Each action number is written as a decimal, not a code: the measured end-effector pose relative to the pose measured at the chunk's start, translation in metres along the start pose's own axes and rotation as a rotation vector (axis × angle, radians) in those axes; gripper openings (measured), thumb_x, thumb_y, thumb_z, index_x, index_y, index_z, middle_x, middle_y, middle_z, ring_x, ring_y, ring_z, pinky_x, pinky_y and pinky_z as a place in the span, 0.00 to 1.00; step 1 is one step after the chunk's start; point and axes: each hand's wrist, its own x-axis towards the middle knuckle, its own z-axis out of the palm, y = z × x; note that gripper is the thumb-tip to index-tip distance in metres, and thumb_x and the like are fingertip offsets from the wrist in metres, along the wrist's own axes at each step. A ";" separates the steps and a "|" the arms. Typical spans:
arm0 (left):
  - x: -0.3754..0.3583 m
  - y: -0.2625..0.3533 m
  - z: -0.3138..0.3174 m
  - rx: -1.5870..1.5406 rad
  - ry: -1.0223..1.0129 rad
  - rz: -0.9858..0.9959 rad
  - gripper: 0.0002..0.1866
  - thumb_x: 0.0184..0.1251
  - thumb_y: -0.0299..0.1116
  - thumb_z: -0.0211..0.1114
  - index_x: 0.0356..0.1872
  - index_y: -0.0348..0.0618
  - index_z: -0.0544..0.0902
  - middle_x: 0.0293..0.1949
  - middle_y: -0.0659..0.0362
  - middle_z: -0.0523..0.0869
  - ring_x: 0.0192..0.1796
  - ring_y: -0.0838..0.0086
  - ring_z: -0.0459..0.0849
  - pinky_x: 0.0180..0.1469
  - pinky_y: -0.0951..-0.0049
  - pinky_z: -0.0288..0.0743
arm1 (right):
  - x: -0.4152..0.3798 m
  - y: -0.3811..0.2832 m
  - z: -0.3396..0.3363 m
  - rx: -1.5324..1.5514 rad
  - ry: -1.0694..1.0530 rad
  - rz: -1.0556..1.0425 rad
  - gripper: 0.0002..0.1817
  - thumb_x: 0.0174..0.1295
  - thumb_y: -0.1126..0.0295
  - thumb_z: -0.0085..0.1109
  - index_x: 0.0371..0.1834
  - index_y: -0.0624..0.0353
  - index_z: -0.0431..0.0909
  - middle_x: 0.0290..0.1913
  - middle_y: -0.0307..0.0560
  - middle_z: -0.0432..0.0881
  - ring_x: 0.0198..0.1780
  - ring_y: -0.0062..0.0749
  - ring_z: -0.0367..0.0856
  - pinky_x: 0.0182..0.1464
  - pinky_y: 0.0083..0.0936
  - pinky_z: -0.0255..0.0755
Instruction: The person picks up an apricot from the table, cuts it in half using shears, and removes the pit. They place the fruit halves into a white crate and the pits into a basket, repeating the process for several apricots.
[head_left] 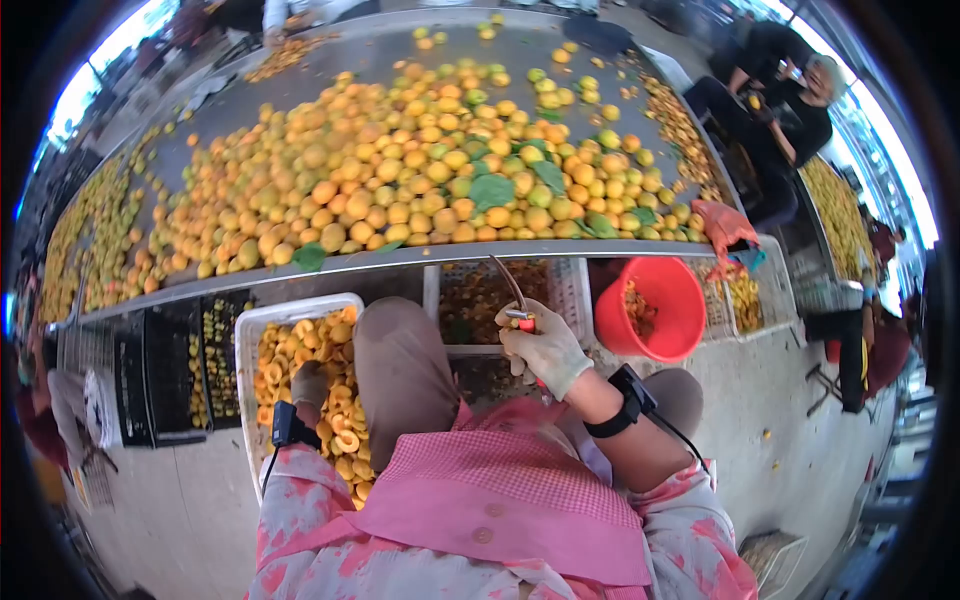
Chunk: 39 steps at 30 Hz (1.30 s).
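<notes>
My right hand, in a pale glove, is wrapped round the red handle of a small curved knife. The hooked blade points up toward the front edge of the metal table. Over a white crate to my left is my left hand, also gloved, right at the halved apricots that fill it. The fingers of this hand are hard to make out against the fruit. A wide heap of whole apricots, with some green leaves on it, covers much of the table.
Under the table's edge stand a crate of dark scraps and a red bucket with pieces inside. Black crates are at the left. An orange-red bag hangs at the table's right corner. Another person sits beyond it.
</notes>
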 end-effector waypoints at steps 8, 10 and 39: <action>0.019 -0.005 0.001 0.251 -0.118 -0.014 0.18 0.60 0.38 0.63 0.50 0.45 0.87 0.47 0.47 0.88 0.53 0.53 0.85 0.57 0.59 0.78 | 0.001 0.025 -0.057 0.024 0.136 -0.026 0.12 0.58 0.70 0.54 0.46 0.55 0.73 0.26 0.38 0.76 0.21 0.23 0.77 0.19 0.22 0.71; 0.028 -0.006 -0.002 0.320 -0.142 -0.002 0.17 0.60 0.38 0.63 0.48 0.46 0.87 0.47 0.47 0.88 0.53 0.53 0.85 0.57 0.59 0.78 | 0.002 0.026 -0.066 -0.022 0.184 -0.005 0.12 0.59 0.69 0.55 0.46 0.55 0.73 0.27 0.40 0.78 0.20 0.25 0.79 0.19 0.24 0.72; -0.017 0.361 -0.042 -0.434 0.138 0.567 0.11 0.65 0.32 0.65 0.43 0.36 0.85 0.33 0.49 0.87 0.35 0.65 0.87 0.41 0.69 0.78 | -0.008 0.046 -0.162 0.070 0.441 -0.156 0.11 0.57 0.72 0.61 0.43 0.58 0.74 0.27 0.37 0.77 0.19 0.23 0.76 0.24 0.19 0.70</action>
